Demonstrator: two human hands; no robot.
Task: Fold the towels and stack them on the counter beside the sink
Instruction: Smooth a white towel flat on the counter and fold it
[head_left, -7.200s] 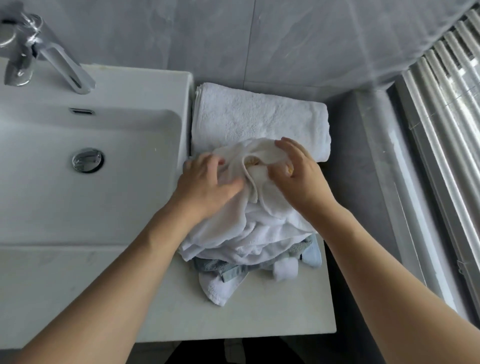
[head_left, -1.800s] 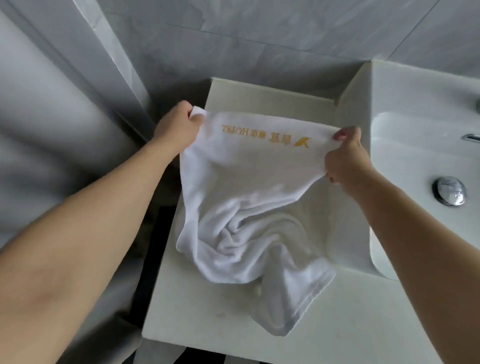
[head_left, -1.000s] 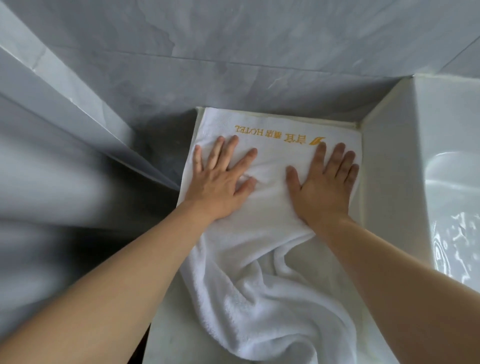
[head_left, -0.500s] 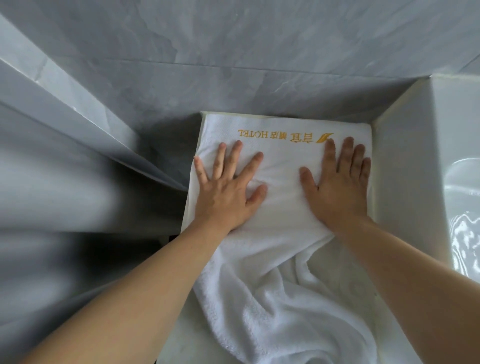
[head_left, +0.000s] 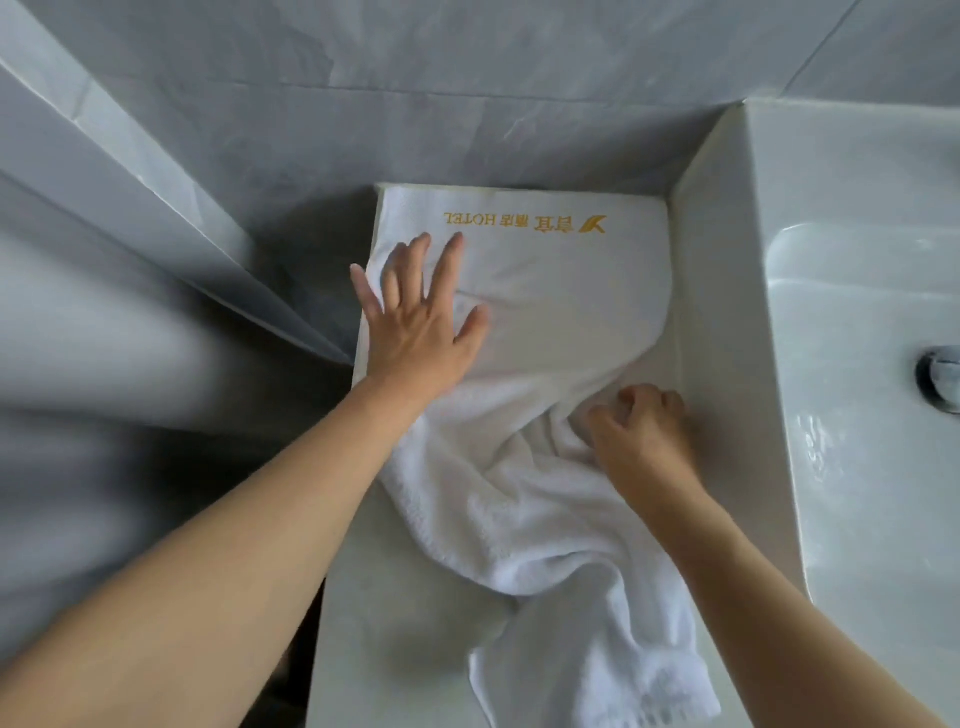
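A white towel (head_left: 561, 312) is spread over the worktop (head_left: 395, 649) in the middle of the frame, its far end laid flat against the grey tiled wall (head_left: 467, 88) at the top. Gold lettering (head_left: 524, 223) is seen upside down along that far end. The near part of the towel is left rumpled and is trailed toward the lower edge of the frame.

The left hand (head_left: 421, 332) is laid flat and open on the towel's left side, fingers spread and pointed toward the wall. The right hand (head_left: 641, 431) is curled, with its fingers closed on a bunched fold at the towel's right edge, just beside the outer wall of the sink (head_left: 727, 312). The sink is seen at the right of the frame, and its drain (head_left: 940, 379) is cut by the right edge.
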